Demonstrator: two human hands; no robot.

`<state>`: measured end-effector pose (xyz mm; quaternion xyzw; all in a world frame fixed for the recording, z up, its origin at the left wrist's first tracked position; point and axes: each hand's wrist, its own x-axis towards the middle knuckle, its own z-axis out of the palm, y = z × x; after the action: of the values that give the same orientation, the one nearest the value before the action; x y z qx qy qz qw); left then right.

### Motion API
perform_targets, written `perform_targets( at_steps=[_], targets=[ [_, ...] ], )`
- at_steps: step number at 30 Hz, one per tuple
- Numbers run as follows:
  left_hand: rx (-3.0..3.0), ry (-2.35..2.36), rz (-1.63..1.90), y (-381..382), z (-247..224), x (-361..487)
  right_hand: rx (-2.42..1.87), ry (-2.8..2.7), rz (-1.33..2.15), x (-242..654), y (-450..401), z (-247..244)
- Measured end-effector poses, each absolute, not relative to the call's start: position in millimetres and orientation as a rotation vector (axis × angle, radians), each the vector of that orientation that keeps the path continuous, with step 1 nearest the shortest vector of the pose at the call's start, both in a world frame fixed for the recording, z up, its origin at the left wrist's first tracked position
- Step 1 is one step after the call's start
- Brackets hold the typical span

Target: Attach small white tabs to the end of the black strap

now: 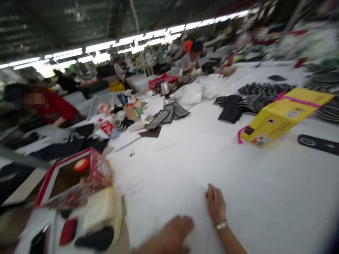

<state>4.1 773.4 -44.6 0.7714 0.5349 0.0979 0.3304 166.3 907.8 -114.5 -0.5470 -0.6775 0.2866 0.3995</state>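
Note:
Low in the middle of the head view, my left hand (178, 229) is over the white tabletop (182, 162). Motion smears its fingers, so their grip does not show. Just to the right, my right hand (216, 204) is low over the same white surface, a metal band round its wrist. Its fingers are curled together; anything between them is hidden. Farther off at the right lies a yellow folded cardboard piece (280, 118) with pink ribbon. Dark fabric-like pieces (230, 108) lie behind it.
At lower left stands an open red-edged box (102, 167) with an orange-red object (82, 164) inside. A dark red item (68, 231) and a phone-like object (39, 240) lie nearby. Dark grey padded pieces (169, 114) and clutter cover the far table. Several people work beyond.

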Motion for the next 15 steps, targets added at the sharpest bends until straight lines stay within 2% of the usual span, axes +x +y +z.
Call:
perform_targets(
  at_steps=[2, 5, 7, 9, 12, 15],
  targets=[
    [1.900, 1.546, 0.241, 740.5, -5.3, -8.0, -1.460, -1.788, 0.659, 171.2, 896.9, -105.2],
    [1.840, 1.956, 0.372, 680.1, 74.9, -63.6, -1.594, -1.811, 0.774, 160.6, 904.2, -108.0],
    [1.739, 2.194, 0.456, 619.4, 130.9, -100.9, -1.693, -1.721, 0.906, 158.4, 904.4, -109.3],
    [1.543, 2.422, 0.380, 540.2, 172.9, -119.5, -1.726, -1.683, 0.961, 167.9, 896.2, -102.2],
    [1.222, 2.587, 0.226, 408.1, 184.1, -113.0, -1.729, -1.584, 1.076, 190.4, 868.1, -84.1],
    [1.061, 2.576, 0.130, 305.0, 146.0, -88.4, -1.682, -1.278, 1.404, 201.9, 823.3, -72.7]
  ],
)
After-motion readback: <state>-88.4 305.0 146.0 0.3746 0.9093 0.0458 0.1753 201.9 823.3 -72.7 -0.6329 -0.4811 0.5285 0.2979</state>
